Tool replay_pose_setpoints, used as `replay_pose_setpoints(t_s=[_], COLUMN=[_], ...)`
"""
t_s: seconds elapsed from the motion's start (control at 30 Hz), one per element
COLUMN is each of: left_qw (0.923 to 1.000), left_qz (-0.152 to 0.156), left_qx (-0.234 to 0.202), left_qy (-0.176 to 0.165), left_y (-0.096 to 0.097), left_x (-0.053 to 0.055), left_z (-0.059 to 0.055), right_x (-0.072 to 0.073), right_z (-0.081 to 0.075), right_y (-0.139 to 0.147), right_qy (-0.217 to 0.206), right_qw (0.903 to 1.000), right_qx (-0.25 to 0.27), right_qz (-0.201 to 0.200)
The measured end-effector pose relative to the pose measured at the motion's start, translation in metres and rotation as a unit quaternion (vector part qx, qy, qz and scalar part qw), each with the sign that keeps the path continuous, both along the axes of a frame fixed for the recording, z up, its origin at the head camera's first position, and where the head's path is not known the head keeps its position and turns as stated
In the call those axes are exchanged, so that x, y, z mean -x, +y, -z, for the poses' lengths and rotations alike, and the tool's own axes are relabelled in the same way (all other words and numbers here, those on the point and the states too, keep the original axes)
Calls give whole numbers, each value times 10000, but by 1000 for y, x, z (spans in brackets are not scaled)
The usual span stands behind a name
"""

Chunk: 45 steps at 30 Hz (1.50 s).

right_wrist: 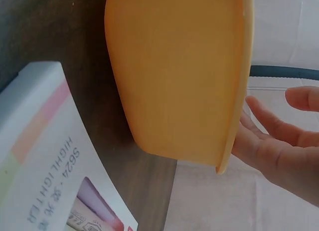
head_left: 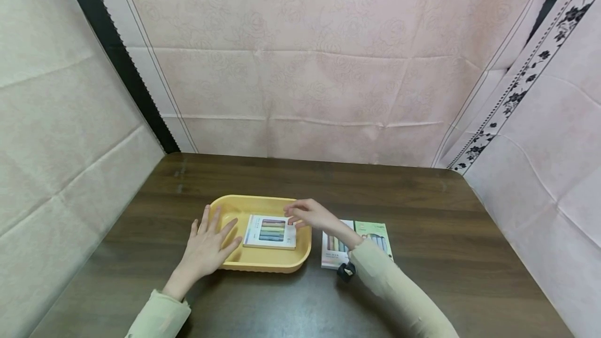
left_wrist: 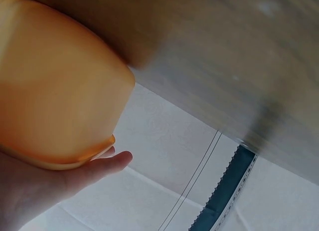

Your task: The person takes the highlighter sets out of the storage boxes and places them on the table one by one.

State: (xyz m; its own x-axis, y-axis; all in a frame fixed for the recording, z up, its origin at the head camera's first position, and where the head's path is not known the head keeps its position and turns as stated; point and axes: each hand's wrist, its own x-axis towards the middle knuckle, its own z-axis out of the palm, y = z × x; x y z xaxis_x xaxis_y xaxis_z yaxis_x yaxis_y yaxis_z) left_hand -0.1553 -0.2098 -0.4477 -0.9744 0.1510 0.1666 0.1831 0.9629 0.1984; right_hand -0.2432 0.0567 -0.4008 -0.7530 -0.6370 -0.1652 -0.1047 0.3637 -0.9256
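Note:
A yellow tray (head_left: 235, 259) sits on the table, holding a white box of highlighters (head_left: 253, 233) with a window showing coloured pens. My left hand (head_left: 206, 250) lies over the tray's left edge, fingers spread. In the left wrist view its fingers (left_wrist: 107, 166) show beside the tray's rim (left_wrist: 75, 163). Over the tray's right end is my right hand (head_left: 312, 216), its fingertips near the box's upper right corner. The right wrist view shows these fingers (right_wrist: 279, 123) loosely bent and apart at the rim, nothing between them.
Right of the tray, under my right forearm, lie a second white highlighter box (head_left: 331, 258) and a green box (head_left: 377, 228), side by side. A black device (head_left: 346, 272) is at my right wrist. Pale cloth (head_left: 305, 87) hangs behind the brown table (head_left: 422, 223) and on both sides.

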Motion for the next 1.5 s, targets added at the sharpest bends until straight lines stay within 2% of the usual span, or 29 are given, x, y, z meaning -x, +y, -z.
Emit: replay_pose_setpoints(t_s=[0.3, 0.8, 1.03, 1.23, 1.5], left_qw=[10000, 10000, 10000, 10000, 10000], left_qz=[1, 29, 22, 27, 23], left_qx=[-4, 8, 25, -44, 15], left_qy=[-54, -36, -31, -77, -46], left_y=[0, 0, -1, 0, 0], left_x=[0, 0, 0, 0, 0], left_z=[0, 0, 1, 2, 1], right_x=[9, 18, 22, 25, 28], right_z=[4, 8, 9, 11, 16], right_y=[-5, -16, -21, -25, -28], right_qy=[5, 464, 338, 102, 44], right_qw=[9992, 9934, 9912, 9912, 9909], right_qx=[-190, -756, -1035, -1094, -1110], right_qz=[-338, -727, -759, -733, -766])
